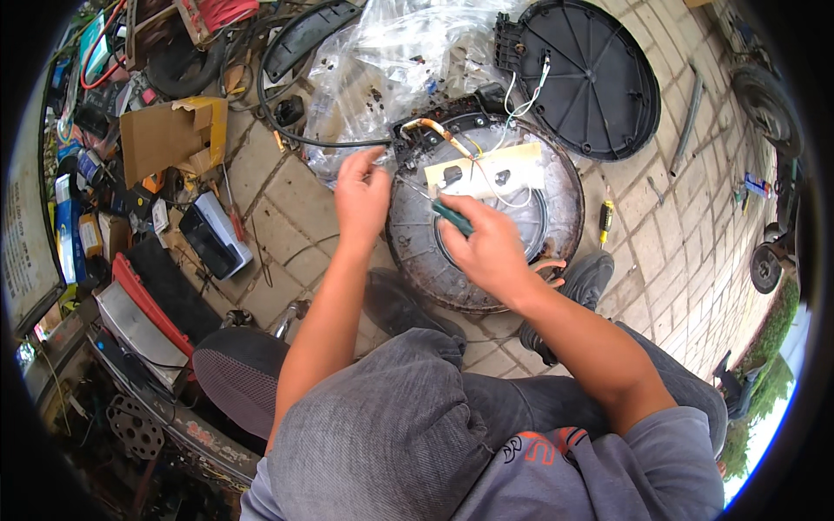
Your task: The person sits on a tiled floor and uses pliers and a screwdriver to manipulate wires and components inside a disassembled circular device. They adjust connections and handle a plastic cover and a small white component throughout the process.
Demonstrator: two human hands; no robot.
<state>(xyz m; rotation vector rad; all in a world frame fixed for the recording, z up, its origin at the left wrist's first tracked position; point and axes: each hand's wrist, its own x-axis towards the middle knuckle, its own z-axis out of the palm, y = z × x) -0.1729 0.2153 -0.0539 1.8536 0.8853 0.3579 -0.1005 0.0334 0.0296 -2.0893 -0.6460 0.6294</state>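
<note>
A round, stained metal appliance body (408, 252) lies on the paving between my feet, its inside facing up. Over it, my right hand (488, 247) is closed round the green handle of a screwdriver (453, 217), whose shaft points up and left. My left hand (363, 191) hovers by the body's left edge, below the black power cord (347, 142). Its fingers are curled in, and anything between them is too small to make out. A pale mounting plate (512, 163) with thin wires sits across the body. Orange-handled pliers (549, 271) rest at its lower right.
A black ribbed round cover (591, 78) lies at the far right, joined by wires. Clear plastic sheeting (347, 82) spreads behind. A yellow-and-black screwdriver (605, 220) lies on the right. At left are a cardboard box (165, 139), a black-and-white case (215, 234) and cluttered parts.
</note>
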